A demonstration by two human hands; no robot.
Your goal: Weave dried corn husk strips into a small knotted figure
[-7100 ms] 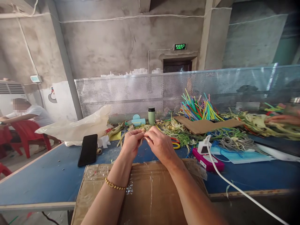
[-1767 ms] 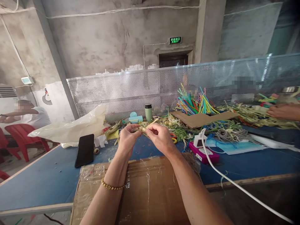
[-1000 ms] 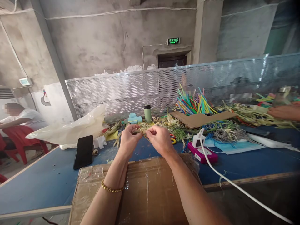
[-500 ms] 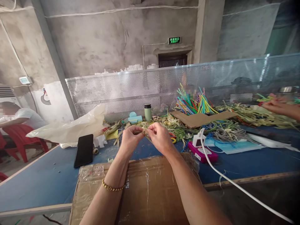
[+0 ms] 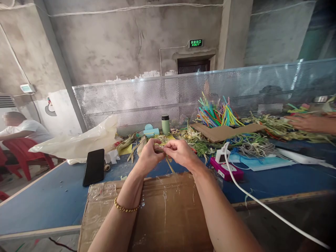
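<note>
Pale strip (image 5: pixel 170 166) is held with pinching grip by the left hand (image 5: pixel 149 155) and right hand (image 5: pixel 182 153), over the desk (image 5: pixel 47 201).

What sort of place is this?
Probably a small handcraft workshop. The left hand and right hand pinch a thin strip over a blue worktable; beyond lie heaped plant-like strips and a bundle of coloured sticks.
</note>
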